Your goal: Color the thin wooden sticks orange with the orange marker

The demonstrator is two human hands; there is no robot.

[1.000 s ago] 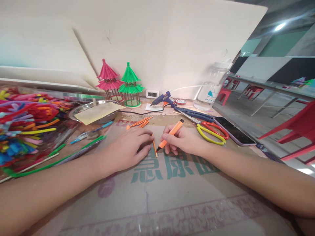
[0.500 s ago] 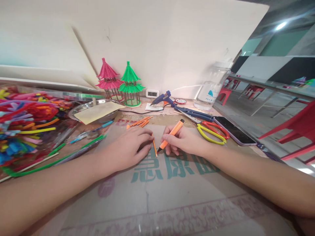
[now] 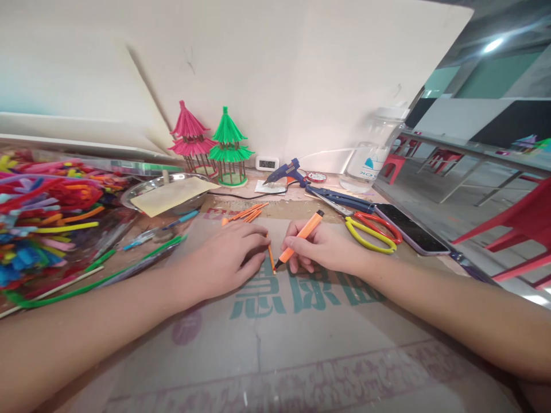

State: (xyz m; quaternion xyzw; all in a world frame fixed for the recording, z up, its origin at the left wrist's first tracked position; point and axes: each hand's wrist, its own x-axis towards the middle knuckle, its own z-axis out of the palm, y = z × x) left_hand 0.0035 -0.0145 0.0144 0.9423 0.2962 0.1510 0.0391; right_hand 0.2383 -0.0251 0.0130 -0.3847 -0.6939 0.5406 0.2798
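Observation:
In my right hand [image 3: 307,246] is an orange marker [image 3: 302,236], slanted with its dark tip down at the near end of a thin orange stick [image 3: 271,256]. The stick lies on the printed sheet [image 3: 275,338] covering the work surface. My left hand [image 3: 241,252] rests palm down to the left, its fingertips pinching the far part of that stick. Beyond my left hand lies a small pile of orange sticks [image 3: 248,213].
Pipe cleaners [image 3: 47,212] crowd the left side, beside a metal dish [image 3: 129,201]. Pink [image 3: 190,129] and green [image 3: 228,135] pagoda models, a glue gun [image 3: 286,171] and a bottle [image 3: 370,155] line the back. Scissors [image 3: 372,232] and a phone [image 3: 411,229] lie right.
The marker tip has shifted very slightly at the near end of the stick. Both hands otherwise keep their places and their hold.

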